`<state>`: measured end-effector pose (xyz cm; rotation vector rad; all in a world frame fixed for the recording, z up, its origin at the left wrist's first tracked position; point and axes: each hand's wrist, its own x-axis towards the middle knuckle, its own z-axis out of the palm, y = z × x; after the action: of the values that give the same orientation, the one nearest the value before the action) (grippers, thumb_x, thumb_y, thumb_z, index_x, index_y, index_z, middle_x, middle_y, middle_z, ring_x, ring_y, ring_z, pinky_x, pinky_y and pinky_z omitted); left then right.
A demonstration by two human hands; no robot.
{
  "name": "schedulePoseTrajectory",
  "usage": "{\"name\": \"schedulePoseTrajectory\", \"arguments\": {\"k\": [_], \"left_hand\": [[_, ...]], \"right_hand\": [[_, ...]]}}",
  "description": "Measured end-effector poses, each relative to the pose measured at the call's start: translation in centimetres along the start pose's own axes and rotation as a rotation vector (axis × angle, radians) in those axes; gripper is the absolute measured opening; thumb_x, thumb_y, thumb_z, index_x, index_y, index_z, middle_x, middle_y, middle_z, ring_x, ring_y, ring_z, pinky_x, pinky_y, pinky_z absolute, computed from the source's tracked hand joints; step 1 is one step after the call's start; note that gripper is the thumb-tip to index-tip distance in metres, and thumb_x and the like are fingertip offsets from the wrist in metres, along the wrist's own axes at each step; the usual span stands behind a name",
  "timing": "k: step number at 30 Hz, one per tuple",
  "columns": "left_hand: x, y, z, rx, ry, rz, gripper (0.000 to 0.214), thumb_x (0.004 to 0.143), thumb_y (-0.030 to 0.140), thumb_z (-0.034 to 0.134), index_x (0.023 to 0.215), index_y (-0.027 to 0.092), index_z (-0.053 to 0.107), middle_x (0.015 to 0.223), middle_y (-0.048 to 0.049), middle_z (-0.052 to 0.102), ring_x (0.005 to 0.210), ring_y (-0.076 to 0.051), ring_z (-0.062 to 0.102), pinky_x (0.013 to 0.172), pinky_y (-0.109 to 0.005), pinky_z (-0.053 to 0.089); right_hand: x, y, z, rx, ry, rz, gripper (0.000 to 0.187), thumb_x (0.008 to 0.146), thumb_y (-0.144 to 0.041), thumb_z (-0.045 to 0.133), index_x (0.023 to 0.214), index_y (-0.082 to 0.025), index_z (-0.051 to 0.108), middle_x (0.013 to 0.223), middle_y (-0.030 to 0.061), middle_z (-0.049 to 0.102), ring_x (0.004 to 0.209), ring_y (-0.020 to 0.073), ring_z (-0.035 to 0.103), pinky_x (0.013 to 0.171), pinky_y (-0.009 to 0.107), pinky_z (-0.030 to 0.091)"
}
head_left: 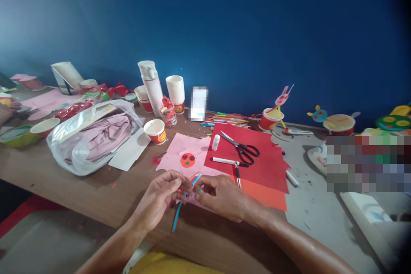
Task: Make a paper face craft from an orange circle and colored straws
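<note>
A brown table (96, 197) stands before a blue wall (224, 30); a clear bag (58, 146) holds pink cloth (109, 133). The left hand (160, 195) pinches a blue strip (177, 217) by pink paper (170, 150); the right hand (223, 195) curls beside it, its grip unclear.

Objects are crowding a brown desk (105, 192). At left, a clear plastic bag (61, 147) is lying against a white sheet (128, 152); near the middle, a single paper cup (156, 138) is standing, while a white flask (153, 94) and a stack of cups (175, 94) are rising behind it. A pink sheet (171, 150) and a bundle of coloured strips (227, 120) are lying to the right.
</note>
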<state>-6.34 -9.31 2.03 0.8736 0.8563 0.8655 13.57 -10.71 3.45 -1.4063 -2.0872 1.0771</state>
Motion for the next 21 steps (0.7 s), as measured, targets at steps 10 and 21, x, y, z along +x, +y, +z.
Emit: {"name": "schedulePoseTrajectory", "arguments": {"k": [10,21], "left_hand": [[-0.3,-0.4,-1.3,-0.227,-0.162,-0.168,0.009,0.083,0.017,0.055,0.082,0.014,0.064,0.091,-0.0091,0.069,0.084,-0.022,0.065,0.071,-0.033,0.052],[-0.2,-1.2,-1.1,-0.468,-0.260,-0.231,0.019,0.085,0.018,0.049,0.092,0.013,0.067,0.095,-0.0100,0.069,0.090,-0.023,0.063,0.080,-0.040,0.049]], "right_hand": [[-0.1,-0.4,0.0,-0.012,-0.024,-0.007,0.021,0.081,-0.024,0.044,0.081,-0.024,0.065,0.070,-0.0045,0.062,0.062,0.0090,0.050,0.056,0.020,0.031],[-0.1,0.0,-0.1,0.005,0.011,0.017,0.023,0.079,-0.029,0.045,0.076,-0.021,0.066,0.063,-0.0032,0.058,0.057,0.0095,0.047,0.052,0.020,0.031]]}}
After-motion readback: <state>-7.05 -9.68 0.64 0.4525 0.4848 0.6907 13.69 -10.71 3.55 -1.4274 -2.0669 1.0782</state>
